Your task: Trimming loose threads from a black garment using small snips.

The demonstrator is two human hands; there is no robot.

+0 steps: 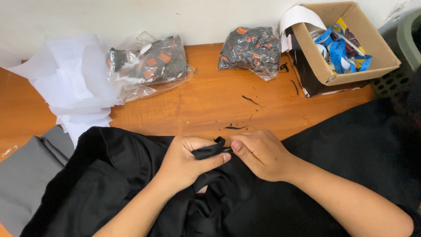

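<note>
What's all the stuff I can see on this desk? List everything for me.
black fabric: one, black, spread across the near edge, one fold pinched by both hands
table: one, orange-brown wood
plastic bags of tags: two, clear with black and orange contents, by the wall
cardboard box: one, brown, far right, holding blue rolls
white paper sheets: a pile, far left
grey cloth: one, near left
thread scraps: several, black, mid-table
left hand: gripping the fold
right hand: pinching the same fold
</note>
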